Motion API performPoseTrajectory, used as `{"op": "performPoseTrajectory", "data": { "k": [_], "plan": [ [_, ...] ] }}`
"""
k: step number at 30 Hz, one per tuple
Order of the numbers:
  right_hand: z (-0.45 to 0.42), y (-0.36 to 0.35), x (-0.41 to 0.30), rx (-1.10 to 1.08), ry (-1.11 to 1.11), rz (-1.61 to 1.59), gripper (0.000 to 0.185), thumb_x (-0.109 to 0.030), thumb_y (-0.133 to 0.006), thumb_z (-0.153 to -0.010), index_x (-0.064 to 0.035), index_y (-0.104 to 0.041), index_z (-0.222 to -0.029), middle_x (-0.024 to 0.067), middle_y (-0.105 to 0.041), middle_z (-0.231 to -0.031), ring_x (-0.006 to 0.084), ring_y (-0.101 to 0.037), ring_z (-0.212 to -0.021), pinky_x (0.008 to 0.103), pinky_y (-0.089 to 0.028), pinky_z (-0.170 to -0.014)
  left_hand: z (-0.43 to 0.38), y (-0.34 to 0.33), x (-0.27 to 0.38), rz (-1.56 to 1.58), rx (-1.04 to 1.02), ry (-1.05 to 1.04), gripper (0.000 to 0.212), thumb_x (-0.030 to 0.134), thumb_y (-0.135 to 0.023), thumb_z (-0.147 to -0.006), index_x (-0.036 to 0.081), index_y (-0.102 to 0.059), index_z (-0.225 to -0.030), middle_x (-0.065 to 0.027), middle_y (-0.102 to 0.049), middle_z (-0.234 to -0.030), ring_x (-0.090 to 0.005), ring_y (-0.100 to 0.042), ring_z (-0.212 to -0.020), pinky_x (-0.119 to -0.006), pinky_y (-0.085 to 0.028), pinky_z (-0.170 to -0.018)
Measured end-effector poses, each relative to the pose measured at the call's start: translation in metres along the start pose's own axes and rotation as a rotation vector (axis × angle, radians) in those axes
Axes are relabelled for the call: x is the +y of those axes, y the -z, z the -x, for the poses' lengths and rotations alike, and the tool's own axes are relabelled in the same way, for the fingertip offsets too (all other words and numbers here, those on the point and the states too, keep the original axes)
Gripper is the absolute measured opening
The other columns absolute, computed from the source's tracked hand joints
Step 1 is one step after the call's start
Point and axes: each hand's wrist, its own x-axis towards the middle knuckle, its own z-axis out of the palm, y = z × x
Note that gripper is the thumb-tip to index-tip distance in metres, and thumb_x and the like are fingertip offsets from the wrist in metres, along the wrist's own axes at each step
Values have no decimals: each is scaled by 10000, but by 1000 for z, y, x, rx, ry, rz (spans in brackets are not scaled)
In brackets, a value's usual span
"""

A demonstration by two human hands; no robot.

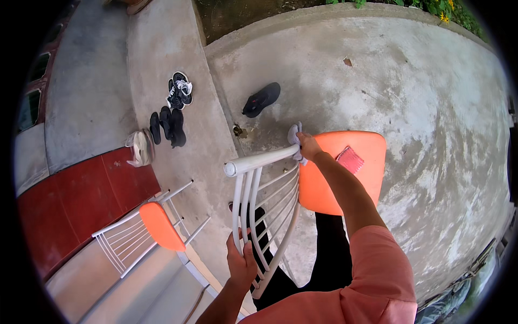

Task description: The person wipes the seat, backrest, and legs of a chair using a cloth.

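A white metal chair (263, 162) with an orange seat (348, 190) stands before me, its slatted back towards me. My left hand (242, 259) is closed around a curved slat of the backrest. A pale cloth (294, 135) is bunched in my right hand (310, 146), which presses it to the backrest's side post beside the seat. On the seat lies a folded red-and-white cloth (350, 159), with my right forearm passing over the seat next to it.
A second orange-seated chair (162, 227) stands at left by red tiles (89, 190). A lone black shoe (262, 99) lies ahead; lace-up sneakers (180, 90), dark footwear (177, 127) and a plastic-wrapped light item (141, 148) sit on the concrete ledge. Plants (437, 10) grow beyond the far kerb.
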Motion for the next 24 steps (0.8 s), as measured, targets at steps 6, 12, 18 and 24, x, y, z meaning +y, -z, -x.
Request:
{"op": "performPoseTrajectory", "data": {
  "k": [6,12,18,24],
  "plan": [
    [38,97,-133,62,-189,-653,440,62,-424,-739,-24,-396,-1170,96,-530,-1078,213,-524,-1025,335,-401,-910,-1,3,-4,74,76,-93,333,65,-417,-861,-49,-440,-1173,-205,-539,-1032,-329,-531,-973,-376,-409,-867],
    [107,154,-319,-70,-267,-1207,339,-167,-431,-885,-5,-388,-1180,85,-500,-1085,193,-468,-1066,311,-339,-945,-4,3,-16,-1,111,-149,339,52,-457,-823,-49,-461,-1147,-245,-526,-984,-398,-504,-920,-428,-397,-826],
    [94,33,-312,261,-316,-687,260,-203,-417,-943,22,-430,-1072,161,-492,-961,229,-471,-890,366,-368,-829,-7,-1,-13,-41,176,-308,363,60,-456,-827,-43,-443,-1175,-251,-524,-984,-412,-500,-905,-445,-395,-805],
    [83,33,-301,461,-60,-460,266,-84,-476,-876,59,-444,-1098,230,-476,-1030,371,-457,-945,397,-359,-872,-6,-2,-13,-32,109,-224,401,88,-448,-842,-36,-407,-1221,-256,-518,-998,-411,-487,-935,-458,-381,-824]
  ]
}}
